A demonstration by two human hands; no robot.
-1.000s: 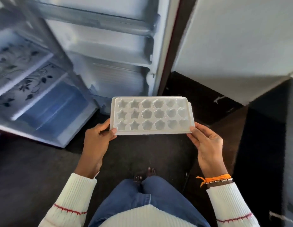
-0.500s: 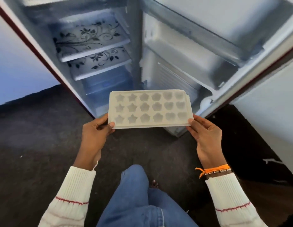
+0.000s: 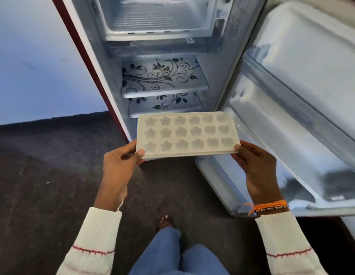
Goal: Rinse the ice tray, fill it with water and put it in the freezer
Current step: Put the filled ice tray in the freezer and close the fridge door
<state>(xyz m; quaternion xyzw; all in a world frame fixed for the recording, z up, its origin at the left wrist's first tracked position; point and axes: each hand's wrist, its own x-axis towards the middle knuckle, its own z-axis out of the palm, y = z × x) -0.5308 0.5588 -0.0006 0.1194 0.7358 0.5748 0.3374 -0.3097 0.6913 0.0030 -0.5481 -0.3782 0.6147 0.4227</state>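
My fingers under the ice tray [image 3: 186,134] are hidden; only my thumbs show on its near corners. I cannot tell whether its cavities hold water. The tray covers the fridge's lower part, below the second patterned shelf [image 3: 164,103]. The freezer compartment [image 3: 156,16] and the open door [image 3: 303,108] are cut off by the frame's edges.

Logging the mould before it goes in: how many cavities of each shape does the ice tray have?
Ice tray, held level between left hand and right hand:
Star cavities: 6
Flower cavities: 6
Heart cavities: 6
Total: 18
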